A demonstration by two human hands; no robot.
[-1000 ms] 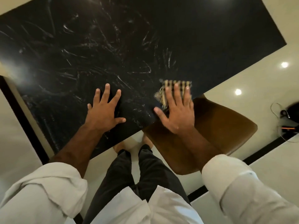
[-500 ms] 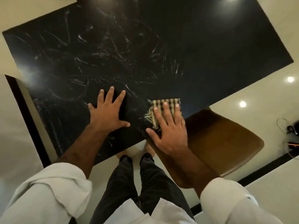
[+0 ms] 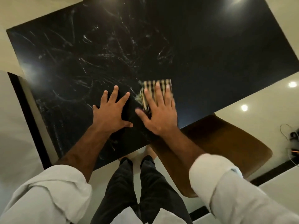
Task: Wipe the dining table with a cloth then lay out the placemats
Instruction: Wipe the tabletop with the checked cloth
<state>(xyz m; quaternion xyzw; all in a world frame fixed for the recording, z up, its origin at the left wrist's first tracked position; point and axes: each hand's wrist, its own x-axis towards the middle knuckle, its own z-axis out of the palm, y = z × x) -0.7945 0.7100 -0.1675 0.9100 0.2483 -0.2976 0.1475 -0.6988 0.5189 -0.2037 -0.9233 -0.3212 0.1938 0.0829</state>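
I had my right hand (image 3: 160, 117) flat, fingers straight, pressing the striped cloth (image 3: 151, 83) onto the black table (image 3: 210, 54) near its front edge. My left hand (image 3: 111, 115) lay spread on the tabletop just beside it, holding nothing. A brown chair (image 3: 226, 143) stood to the right.

The room is dim. Lamp glare shines on the black worktop (image 3: 210, 54) at upper right and left. Two bright spots glow on the floor (image 3: 267, 96) at right. The right hand (image 3: 159, 113) looks blurry.
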